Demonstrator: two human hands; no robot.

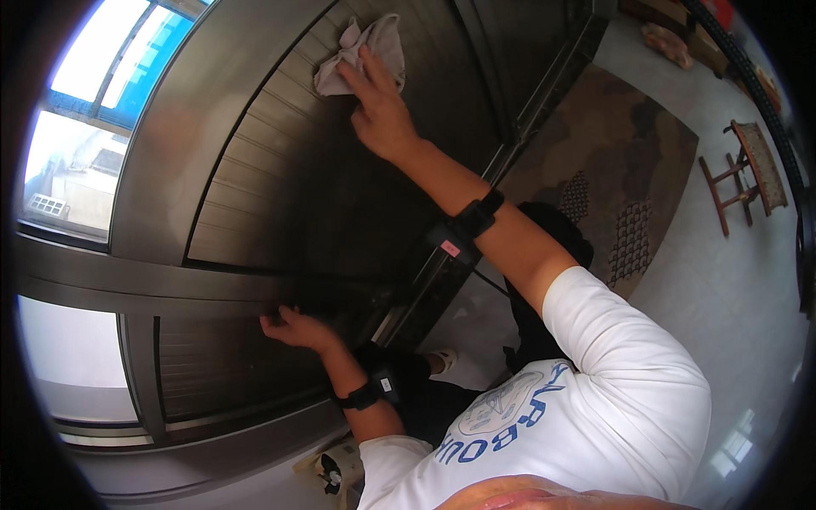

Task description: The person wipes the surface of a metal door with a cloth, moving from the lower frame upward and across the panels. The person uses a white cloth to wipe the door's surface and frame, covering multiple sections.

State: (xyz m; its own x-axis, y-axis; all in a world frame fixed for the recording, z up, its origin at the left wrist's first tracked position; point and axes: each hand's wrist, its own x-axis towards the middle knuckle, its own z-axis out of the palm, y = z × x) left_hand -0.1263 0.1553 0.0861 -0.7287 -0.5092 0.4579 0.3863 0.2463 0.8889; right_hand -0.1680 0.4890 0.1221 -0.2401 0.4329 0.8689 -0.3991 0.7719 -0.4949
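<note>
A pale pinkish cloth (pixel 376 54) lies bunched against the ribbed lower panel of a metal-framed door (pixel 248 185). My right hand (pixel 382 115) presses on the cloth with its fingers spread, arm stretched out. Lower in the view, my left hand (pixel 293 326) is beside the door's upright frame (pixel 210 290), fingers bent and holding nothing; whether it touches the frame is hard to tell. Both forearms wear black straps with small black devices. Glass panes (pixel 70 172) fill the door's other half, at the left.
A brown patterned mat (pixel 625 153) lies on the grey tiled floor near the door's bottom track. A small folding stool (pixel 746 172) stands at the right. A plastic-wrapped item (pixel 666 46) is at the upper right, and an open bag (pixel 341 468) is at the bottom.
</note>
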